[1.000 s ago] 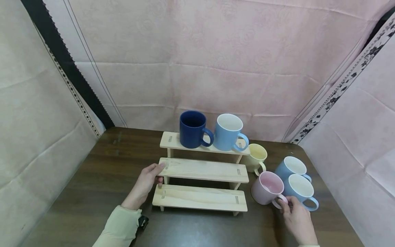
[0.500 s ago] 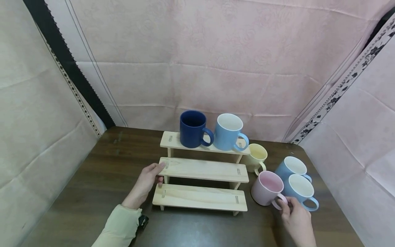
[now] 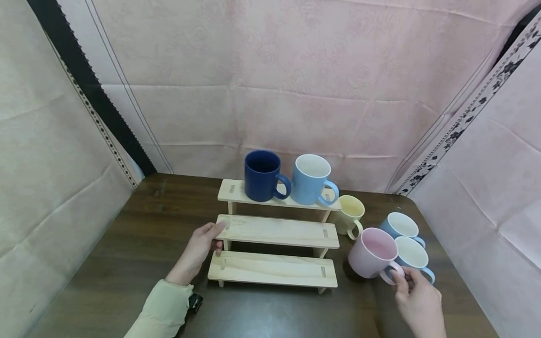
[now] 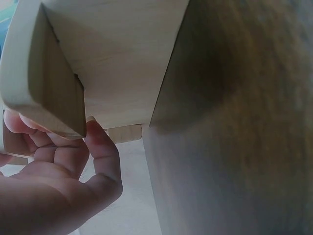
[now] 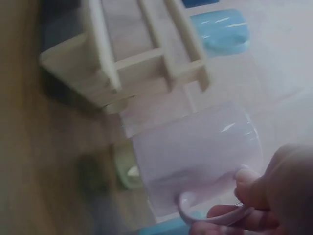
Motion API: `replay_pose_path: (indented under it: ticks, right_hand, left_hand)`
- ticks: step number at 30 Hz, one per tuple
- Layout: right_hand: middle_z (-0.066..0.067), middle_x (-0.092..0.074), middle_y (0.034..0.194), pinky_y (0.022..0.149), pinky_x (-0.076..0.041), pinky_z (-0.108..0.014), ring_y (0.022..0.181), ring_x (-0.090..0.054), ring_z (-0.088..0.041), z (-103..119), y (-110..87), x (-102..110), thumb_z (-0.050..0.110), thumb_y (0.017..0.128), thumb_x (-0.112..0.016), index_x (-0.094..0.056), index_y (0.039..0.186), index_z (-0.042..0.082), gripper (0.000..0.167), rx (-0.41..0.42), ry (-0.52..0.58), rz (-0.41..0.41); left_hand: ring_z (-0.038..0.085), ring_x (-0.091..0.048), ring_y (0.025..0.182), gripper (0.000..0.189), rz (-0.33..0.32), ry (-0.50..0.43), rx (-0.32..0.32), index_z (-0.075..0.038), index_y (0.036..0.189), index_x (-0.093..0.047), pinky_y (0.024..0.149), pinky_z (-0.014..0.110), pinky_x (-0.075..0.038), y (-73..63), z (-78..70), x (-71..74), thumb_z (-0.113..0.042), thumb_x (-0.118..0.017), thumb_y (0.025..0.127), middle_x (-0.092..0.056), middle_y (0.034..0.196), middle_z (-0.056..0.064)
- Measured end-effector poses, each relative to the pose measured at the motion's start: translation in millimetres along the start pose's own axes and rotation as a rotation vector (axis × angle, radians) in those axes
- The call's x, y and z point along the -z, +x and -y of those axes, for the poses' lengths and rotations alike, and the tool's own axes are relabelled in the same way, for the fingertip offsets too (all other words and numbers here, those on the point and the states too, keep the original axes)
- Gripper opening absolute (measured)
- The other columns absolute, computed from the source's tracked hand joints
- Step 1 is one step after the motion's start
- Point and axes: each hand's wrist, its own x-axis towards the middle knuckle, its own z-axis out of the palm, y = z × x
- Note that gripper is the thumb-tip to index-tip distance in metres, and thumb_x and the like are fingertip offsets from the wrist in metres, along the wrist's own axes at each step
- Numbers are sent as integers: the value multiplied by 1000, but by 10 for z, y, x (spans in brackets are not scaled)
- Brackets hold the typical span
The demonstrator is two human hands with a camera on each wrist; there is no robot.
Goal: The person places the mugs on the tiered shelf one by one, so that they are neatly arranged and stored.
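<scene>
My right hand point(image 3: 418, 298) pinches the handle of a pink mug point(image 3: 372, 256), which is raised a little off the table with a dark shadow beneath it. In the right wrist view the thumb and fingers close round the handle of the same pink mug point(image 5: 195, 161). My left hand point(image 3: 198, 249) grips the left end of the middle board of a three-step wooden rack point(image 3: 274, 232), thumb on top and fingers below. From the left wrist view, the fingers point(image 4: 105, 156) curl beneath the pale board. A navy mug point(image 3: 261, 176) and a light blue mug point(image 3: 310, 180) stand on the top step.
A yellow mug point(image 3: 351, 213) stands right beside the rack. Two blue mugs point(image 3: 401, 225) point(image 3: 412, 253) sit close together behind the pink one. Pale cloth point(image 3: 296, 94) hangs behind and at both sides of the dark wooden table point(image 3: 139, 263).
The right hand has lifted the pink mug off the table and shifted it slightly to the right, so it overlaps the nearer blue mug. My left hand stays on the rack.
</scene>
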Motion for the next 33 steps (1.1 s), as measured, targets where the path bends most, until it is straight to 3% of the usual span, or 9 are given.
replay_pose_path:
  ticks: [7,12,26,33]
  right_hand:
    - [-7,-69,71,51,-39,-10,57,-57,4,169,-24,211,17,92,-69,-65,97,0,18,-41,48,10]
    - [-6,-70,73,52,-43,-8,58,-61,3,297,-34,299,16,91,-70,-65,98,3,15,-49,83,-2]
    - [-3,-69,76,56,-46,-8,63,-62,4,549,-21,433,13,91,-70,-66,97,6,10,82,107,54]
    - [-1,-69,73,58,-47,-8,62,-63,1,695,14,376,-1,84,-73,-67,90,6,11,232,221,26]
  left_hand:
    - [17,-48,61,40,0,3,-1,-4,89,-53,57,27,-45,6,3,18,-43,-58,97,-50,69,4]
    - [16,-48,61,40,-5,-8,-2,-4,89,-53,57,26,-44,6,-3,21,-42,-59,97,-49,70,4]
    - [18,-48,62,40,-8,16,-1,-4,88,-53,58,27,-45,-8,6,2,-42,-59,97,-50,69,4]
    - [18,-48,61,39,-4,13,-4,-4,86,-53,58,27,-45,0,7,3,-41,-59,97,-49,69,5]
